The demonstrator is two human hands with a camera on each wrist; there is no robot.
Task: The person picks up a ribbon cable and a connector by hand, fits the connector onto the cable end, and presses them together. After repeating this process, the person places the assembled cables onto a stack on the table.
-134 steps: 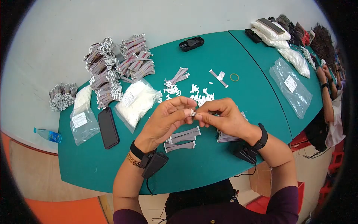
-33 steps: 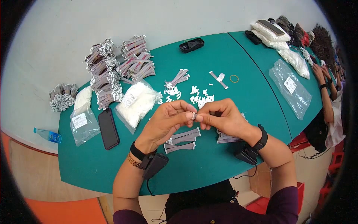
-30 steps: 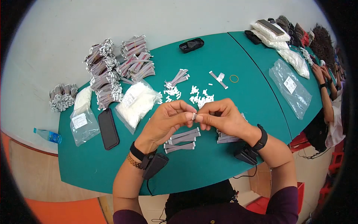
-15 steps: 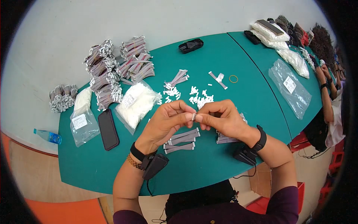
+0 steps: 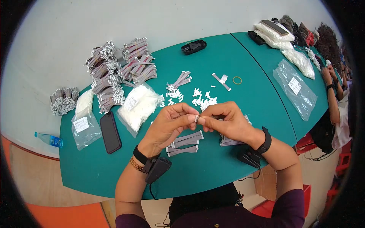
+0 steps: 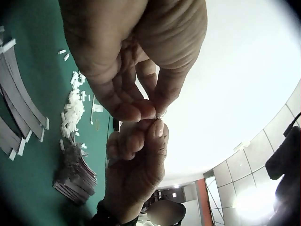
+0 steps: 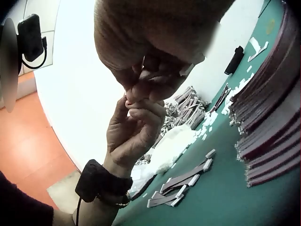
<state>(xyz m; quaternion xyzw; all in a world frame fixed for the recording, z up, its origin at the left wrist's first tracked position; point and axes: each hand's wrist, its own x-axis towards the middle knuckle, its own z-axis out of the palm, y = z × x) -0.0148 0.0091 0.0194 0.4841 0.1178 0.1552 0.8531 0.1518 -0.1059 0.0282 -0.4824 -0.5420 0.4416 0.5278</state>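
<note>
In the head view the left hand (image 5: 169,123) and the right hand (image 5: 228,121) meet over the green table (image 5: 133,171). Thumb and fingers of both pinch a small white connector (image 5: 196,118) with a grey cable part, mostly hidden by the fingertips. Just below the hands lie several flat grey cables (image 5: 182,149) with white ends. Beyond the fingers are loose white connectors (image 5: 205,102). A stack of grey cables (image 5: 230,141) is partly under the right hand. In the right wrist view a white piece (image 7: 187,69) shows by the right hand's curled fingers.
Bundled cables (image 5: 108,81), a bag of white parts (image 5: 137,106), another bag (image 5: 85,123) and a phone (image 5: 110,133) are at left. A black case (image 5: 194,47) stands at the back, a rubber band (image 5: 237,80) nearer. Far right, a clear bag (image 5: 295,89) and another person's arm (image 5: 334,102).
Earlier the connector showed more between the fingertips; now the fingers cover more of it and have drawn slightly closer. Both hands keep nearly the same place.
</note>
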